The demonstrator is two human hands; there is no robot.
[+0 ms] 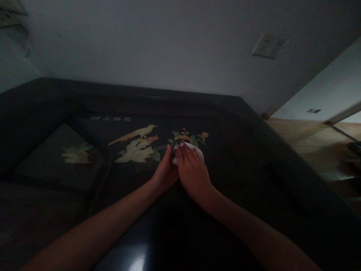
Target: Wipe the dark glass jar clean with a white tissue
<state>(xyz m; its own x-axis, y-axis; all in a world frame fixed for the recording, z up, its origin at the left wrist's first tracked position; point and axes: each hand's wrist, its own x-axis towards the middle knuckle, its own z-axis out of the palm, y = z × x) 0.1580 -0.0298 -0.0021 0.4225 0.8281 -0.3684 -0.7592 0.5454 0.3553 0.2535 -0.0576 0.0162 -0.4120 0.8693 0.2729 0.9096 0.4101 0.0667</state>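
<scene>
Both my hands meet over a dark lacquered cabinet top [254, 158] inlaid with a bird and flowers [138, 145]. My left hand [165, 171] is closed around a small metal object [176, 145], whose kind I cannot make out. My right hand [191, 169] lies with fingers together on a white cloth [199, 151] pressed against that object. The light is dim.
A pale wall rises behind the cabinet with a white socket plate [270, 46] at upper right. Wooden floor [310, 139] shows to the right past the cabinet's edge. A second inlaid panel [76, 154] sits at left.
</scene>
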